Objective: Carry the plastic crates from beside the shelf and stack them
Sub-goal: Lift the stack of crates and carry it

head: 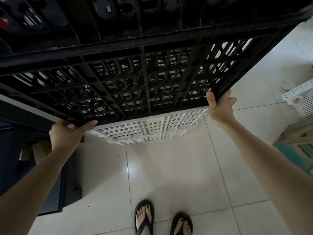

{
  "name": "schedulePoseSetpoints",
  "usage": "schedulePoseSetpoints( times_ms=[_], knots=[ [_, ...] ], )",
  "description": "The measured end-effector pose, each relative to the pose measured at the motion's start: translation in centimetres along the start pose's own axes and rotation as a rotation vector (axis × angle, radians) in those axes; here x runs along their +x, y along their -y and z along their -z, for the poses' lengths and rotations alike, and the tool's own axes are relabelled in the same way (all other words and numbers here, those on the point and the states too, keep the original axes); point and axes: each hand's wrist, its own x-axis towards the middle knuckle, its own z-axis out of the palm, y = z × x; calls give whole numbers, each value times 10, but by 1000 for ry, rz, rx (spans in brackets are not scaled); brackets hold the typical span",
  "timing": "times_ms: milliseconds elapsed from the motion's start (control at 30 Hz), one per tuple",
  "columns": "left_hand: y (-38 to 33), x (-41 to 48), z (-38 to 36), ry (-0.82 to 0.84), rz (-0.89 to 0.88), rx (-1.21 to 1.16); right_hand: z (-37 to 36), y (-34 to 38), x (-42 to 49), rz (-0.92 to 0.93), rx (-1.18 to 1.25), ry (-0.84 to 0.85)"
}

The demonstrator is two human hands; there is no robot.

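A large black plastic crate fills the upper half of the head view, held up off the floor with its gridded underside tilted toward me. My left hand grips its near left corner, thumb over the edge. My right hand grips the near right corner the same way. Just beyond and below the black crate's near edge lies a white lattice crate, partly hidden by it. Whether the two crates touch is not clear.
A dark cabinet stands on the left with a cardboard piece beside it. At the right edge are a cardboard box and a white perforated basket. My sandalled feet stand on pale floor tiles.
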Motion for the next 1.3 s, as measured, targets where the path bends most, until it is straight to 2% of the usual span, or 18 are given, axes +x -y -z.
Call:
schedulePoseSetpoints(
  times_ms=[100, 167, 267, 333, 400, 467, 600, 667, 733, 867, 967, 1300],
  knots=[
    [13, -7, -1, 65, -56, -71, 8, -2, -3, 62, 60, 49],
    [32, -13, -5, 177, -54, -153, 11, -24, -9, 72, 160, -10],
    [72, -14, -25, 317, -4, -64, 1, -70, -26, -73, 149, -57],
    [106, 0, -54, 352, 8, 30, -19, -110, -28, -166, 37, 43],
    [110, -1, -85, 386, 3, 73, -42, -140, -25, -179, -43, 151],
    [121, 4, -120, 344, -10, 59, -67, -165, -13, -85, -36, 117],
    [159, 23, -177, 210, -84, -88, -118, -195, 12, 98, 131, -1],
    [178, 32, -197, 139, -96, -140, -144, -206, 18, 92, 210, -47],
    [190, 41, -213, 62, -128, -172, -166, -217, 28, 97, 224, -166],
    [198, 50, -237, -86, -218, -271, -197, -235, 49, 238, 259, -400],
    [204, 55, -247, -181, -252, -300, -211, -240, 63, 286, 296, -514],
    [197, 54, -238, -180, -310, -274, -224, -235, 65, 275, 236, -675]
  ],
)
